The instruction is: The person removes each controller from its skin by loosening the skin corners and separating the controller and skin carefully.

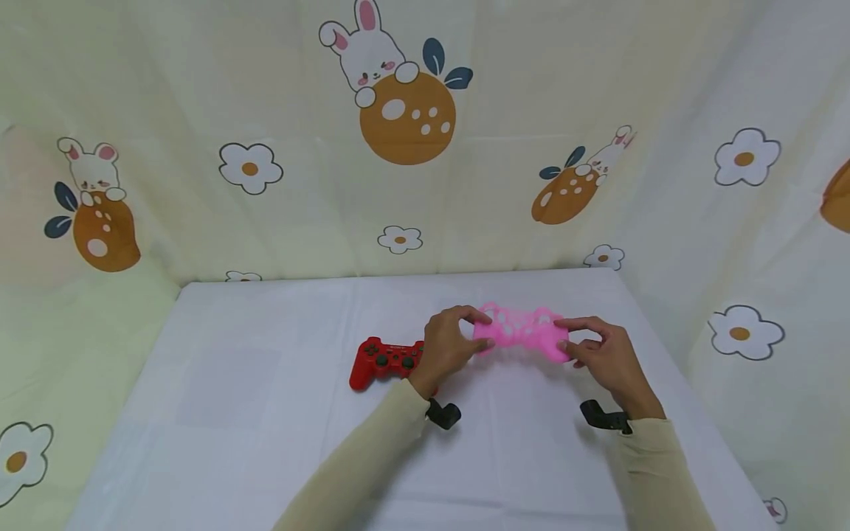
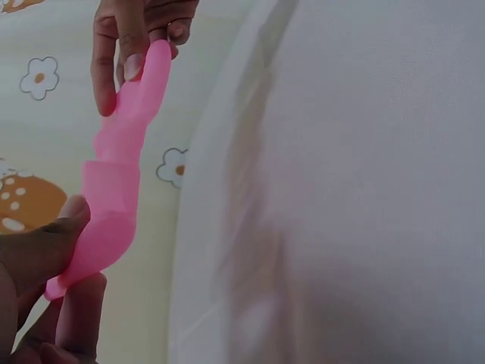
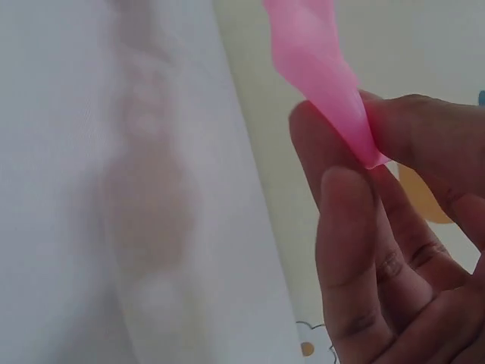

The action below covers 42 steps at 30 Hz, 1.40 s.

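Observation:
A pink, soft-looking game controller cover (image 1: 521, 330) is held up above the table, stretched between both hands. My left hand (image 1: 448, 343) pinches its left end between thumb and fingers. At the opposite end my right hand (image 1: 607, 361) pinches the other grip. Seen edge-on in the left wrist view, the cover (image 2: 114, 189) looks thin and bent. The right wrist view shows thumb and fingertips of the right hand (image 3: 394, 235) pressed on the cover's tip (image 3: 341, 114). A red game controller (image 1: 378, 361) lies on the table, partly hidden behind the left hand and wrist.
The table (image 1: 252, 413) has a white cover. Behind and beside it hangs a pale curtain (image 1: 299, 214) printed with rabbits, flowers and orange fruit. Black camera mounts (image 1: 443, 414) are worn on both wrists.

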### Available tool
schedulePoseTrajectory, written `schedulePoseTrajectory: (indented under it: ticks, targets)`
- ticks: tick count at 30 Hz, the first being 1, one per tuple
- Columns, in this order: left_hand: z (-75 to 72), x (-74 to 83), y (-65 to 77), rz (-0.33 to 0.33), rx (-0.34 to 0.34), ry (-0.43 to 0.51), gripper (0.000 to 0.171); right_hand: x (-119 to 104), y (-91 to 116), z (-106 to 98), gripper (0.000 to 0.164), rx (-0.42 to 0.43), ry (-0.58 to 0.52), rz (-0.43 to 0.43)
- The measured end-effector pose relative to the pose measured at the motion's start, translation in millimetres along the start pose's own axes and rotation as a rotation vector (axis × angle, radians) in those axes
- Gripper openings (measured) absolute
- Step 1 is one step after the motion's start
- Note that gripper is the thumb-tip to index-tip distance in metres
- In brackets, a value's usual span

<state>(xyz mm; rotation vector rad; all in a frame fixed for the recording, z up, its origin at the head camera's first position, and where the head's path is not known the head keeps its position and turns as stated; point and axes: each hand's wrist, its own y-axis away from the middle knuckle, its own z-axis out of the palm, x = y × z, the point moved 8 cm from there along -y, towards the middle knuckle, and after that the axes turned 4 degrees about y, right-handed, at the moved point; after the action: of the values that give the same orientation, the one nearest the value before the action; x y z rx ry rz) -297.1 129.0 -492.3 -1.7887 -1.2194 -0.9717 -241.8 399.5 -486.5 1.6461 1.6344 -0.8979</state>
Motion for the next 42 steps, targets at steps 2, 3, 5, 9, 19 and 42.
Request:
schedulePoseTrajectory:
  ticks: [2, 3, 5, 9, 19, 42]
  targets:
    - [6.6, -1.9, -2.7, -0.005, 0.005, -0.01, 0.029, 4.2, -2.8, -1.9, 0.04, 0.012, 0.012, 0.003]
    - [9.8, -2.8, -3.8, -0.007, 0.008, -0.016, 0.029, 6.1, -3.8, -2.7, 0.04, 0.015, 0.018, 0.001]
    - [15.6, -4.6, -5.8, -0.013, 0.018, -0.021, 0.029, 11.2, -6.0, -4.1, 0.04, 0.022, 0.024, 0.002]
    - [26.8, -7.4, -8.9, -0.013, 0.036, -0.042, 0.029, 24.3, -9.3, -5.7, 0.042, 0.037, 0.021, 0.009]
    - [48.8, -21.1, -3.3, -0.029, 0.029, -0.137, 0.027, 62.7, -12.0, 4.4, 0.036, 0.058, 0.18, 0.158]
    - [48.5, -18.5, 11.6, 0.01, -0.18, -0.196, 0.045, 36.5, 0.8, 20.8, 0.032, 0.239, 0.416, 0.086]
